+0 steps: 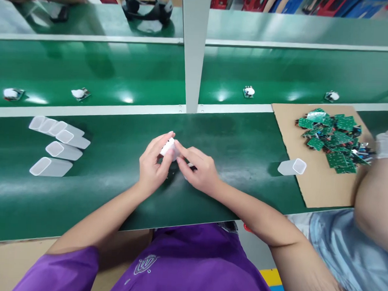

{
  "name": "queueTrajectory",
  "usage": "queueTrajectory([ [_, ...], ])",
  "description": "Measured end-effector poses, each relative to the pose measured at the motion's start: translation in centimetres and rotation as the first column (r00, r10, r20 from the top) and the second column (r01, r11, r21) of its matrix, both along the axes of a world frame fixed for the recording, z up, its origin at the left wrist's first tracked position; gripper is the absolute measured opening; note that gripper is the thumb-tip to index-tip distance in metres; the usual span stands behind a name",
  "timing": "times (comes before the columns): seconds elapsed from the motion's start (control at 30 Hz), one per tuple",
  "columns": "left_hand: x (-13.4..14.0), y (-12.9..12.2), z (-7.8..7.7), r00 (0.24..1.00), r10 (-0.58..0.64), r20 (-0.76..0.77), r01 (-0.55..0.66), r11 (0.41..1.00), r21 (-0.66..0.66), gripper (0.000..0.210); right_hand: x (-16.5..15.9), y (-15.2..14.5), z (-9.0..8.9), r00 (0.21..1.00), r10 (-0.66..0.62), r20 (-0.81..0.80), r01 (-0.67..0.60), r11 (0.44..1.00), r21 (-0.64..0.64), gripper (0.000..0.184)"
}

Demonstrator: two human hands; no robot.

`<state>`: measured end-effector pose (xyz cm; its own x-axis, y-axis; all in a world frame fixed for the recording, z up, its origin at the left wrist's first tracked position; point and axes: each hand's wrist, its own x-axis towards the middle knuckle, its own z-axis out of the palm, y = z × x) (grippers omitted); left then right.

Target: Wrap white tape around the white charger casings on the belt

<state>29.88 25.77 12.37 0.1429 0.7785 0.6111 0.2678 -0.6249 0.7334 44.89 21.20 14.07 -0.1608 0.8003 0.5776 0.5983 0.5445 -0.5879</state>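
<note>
Above the green bench, a small white plastic part [168, 147] is pinched between my two hands. My left hand [153, 164] has its fingers and thumb closed around the part's left side. From the right, my right hand [199, 168] grips it with thumb and fingertips. The fingers cover much of the part, so its full shape is hidden. Several whitish, hollow plastic cases [59, 167] lie in a loose group left of my hands. Another such case [286, 167] rests to the right, partly over a cardboard sheet's edge.
Green circuit boards [337, 139] are heaped on the cardboard sheet [323, 192], with a co-worker's arm [378, 196] beside it. Small boards with white domes [248, 92] sit on the green strip behind. A pale upright post [194, 55] stands ahead. A black headset [148, 10] lies farther back.
</note>
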Motion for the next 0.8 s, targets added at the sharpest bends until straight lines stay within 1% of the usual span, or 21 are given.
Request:
queueTrajectory([
  [0.03,-0.1,0.2,0.0,1.000,0.018,0.010,-0.018,1.000,0.002,0.033,-0.1,-0.2,-0.1,0.998,0.058,-0.031,-0.061,0.994,-0.085,0.046],
  [0.07,-0.2,0.3,0.0,0.999,0.034,0.021,-0.034,0.999,0.004,0.032,-0.3,-0.3,-0.1,0.991,0.116,-0.066,-0.125,0.977,-0.173,0.052],
  [0.13,-0.5,0.7,0.0,0.998,0.056,0.036,-0.056,0.998,0.013,0.028,-0.4,-0.6,0.1,0.966,0.208,-0.150,-0.247,0.913,-0.325,0.062],
  [0.17,-0.6,0.9,0.0,0.997,0.061,0.040,-0.061,0.998,0.020,0.026,-0.4,-0.7,0.3,0.953,0.235,-0.190,-0.292,0.878,-0.380,0.065],
  [0.23,-0.9,1.1,0.2,0.997,0.067,0.036,-0.068,0.997,0.045,0.023,-0.4,-0.9,0.8,0.929,0.262,-0.260,-0.357,0.819,-0.449,0.067],
  [0.3,-1.1,1.4,0.4,0.997,0.069,0.019,-0.070,0.994,0.087,0.021,-0.4,-1.0,1.1,0.911,0.275,-0.307,-0.398,0.782,-0.481,0.069],
  [0.43,-1.5,1.8,1.0,0.999,0.049,-0.020,-0.044,0.981,0.189,0.018,-0.4,-1.1,1.3,0.878,0.297,-0.375,-0.460,0.739,-0.492,0.072],
  [0.57,-1.8,2.1,1.4,0.998,0.014,-0.061,-0.001,0.979,0.206,0.017,-0.2,-1.0,1.3,0.849,0.317,-0.423,-0.510,0.703,-0.496,0.073],
  [0.67,-2.0,2.3,1.5,0.994,0.025,-0.107,0.000,0.975,0.223,0.017,-0.1,-1.0,1.5,0.854,0.331,-0.401,-0.507,0.701,-0.502,0.071],
  [0.8,-2.2,2.4,1.5,0.986,0.055,-0.160,-0.006,0.957,0.290,0.017,-0.2,-1.2,1.7,0.881,0.325,-0.343,-0.464,0.735,-0.494,0.071],
])
